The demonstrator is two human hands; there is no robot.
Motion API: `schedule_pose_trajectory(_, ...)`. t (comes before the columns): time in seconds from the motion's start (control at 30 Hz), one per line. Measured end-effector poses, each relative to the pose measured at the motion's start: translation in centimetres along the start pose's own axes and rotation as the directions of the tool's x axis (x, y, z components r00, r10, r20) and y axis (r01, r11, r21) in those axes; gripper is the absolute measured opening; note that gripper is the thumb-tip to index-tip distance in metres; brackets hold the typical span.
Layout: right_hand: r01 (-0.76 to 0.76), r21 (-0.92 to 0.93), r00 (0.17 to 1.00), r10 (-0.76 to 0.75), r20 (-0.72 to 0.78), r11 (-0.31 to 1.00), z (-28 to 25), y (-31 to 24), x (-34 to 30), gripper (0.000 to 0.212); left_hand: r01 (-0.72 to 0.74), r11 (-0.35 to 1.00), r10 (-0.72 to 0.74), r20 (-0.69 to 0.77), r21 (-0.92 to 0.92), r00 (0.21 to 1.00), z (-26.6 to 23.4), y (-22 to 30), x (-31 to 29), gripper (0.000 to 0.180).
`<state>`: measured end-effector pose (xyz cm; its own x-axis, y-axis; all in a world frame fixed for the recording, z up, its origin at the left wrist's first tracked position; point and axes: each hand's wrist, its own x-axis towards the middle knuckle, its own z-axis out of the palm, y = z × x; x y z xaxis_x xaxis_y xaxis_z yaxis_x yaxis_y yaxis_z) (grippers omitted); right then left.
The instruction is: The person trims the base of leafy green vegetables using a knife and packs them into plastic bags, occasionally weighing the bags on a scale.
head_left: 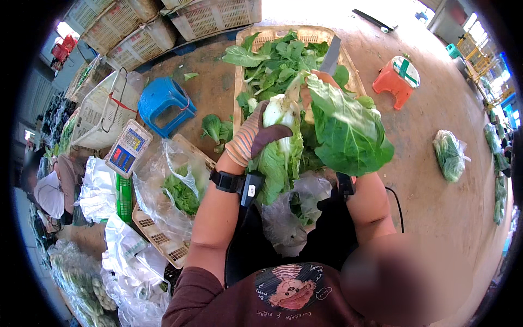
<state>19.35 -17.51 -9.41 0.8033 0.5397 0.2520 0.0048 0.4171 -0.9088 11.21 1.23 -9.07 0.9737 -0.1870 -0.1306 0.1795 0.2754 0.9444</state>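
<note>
My left hand [256,133], in a striped glove with dark fingers, is closed around a head of leafy cabbage [283,111], its pale base turned up and its green leaves hanging down. Close by on the right, my right hand [326,80] is mostly hidden behind a large green outer leaf [348,128]. A knife [330,54] juts up from that hand, its broad blade pointing away from me; the handle is out of sight. Beneath both hands stands a cream plastic crate [354,71] heaped with loose green leaves [280,60].
A blue stool [163,106], a scale [129,148] and a bag-lined crate [144,223] stand to the left. Stacked crates [218,19] are at the far left. An orange stool [396,82] and bagged greens [451,155] sit on the right. A clear bag [283,223] lies between my legs.
</note>
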Motion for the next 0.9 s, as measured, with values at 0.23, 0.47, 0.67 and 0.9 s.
schedule_pose_trajectory(0.23,0.104,0.727,0.984,0.037,-0.175,0.679,0.0,2.1,2.8,0.02,-0.084,0.996,0.085,0.077,-0.011,0.993,0.6,0.4,1.7,0.076)
schedule_pose_trajectory(0.47,-0.01,0.341,0.964,0.099,-0.246,0.94,-3.3,0.2,1.7,0.03,-0.094,0.951,0.063,0.114,0.294,0.992,1.0,-1.0,0.3,0.064)
schedule_pose_trajectory(0.67,-0.471,-0.704,0.676,-0.294,-0.675,0.532,-10.1,7.0,6.0,0.04,-0.098,0.799,0.062,-0.081,-0.594,0.995,-3.7,-0.6,-0.4,0.046)
schedule_pose_trajectory(0.9,-0.102,-0.505,0.849,-0.189,-0.494,0.857,-0.8,-0.7,2.9,0.04,-0.459,0.579,0.358,-0.295,-0.674,0.886,-8.2,-0.8,-2.7,0.072)
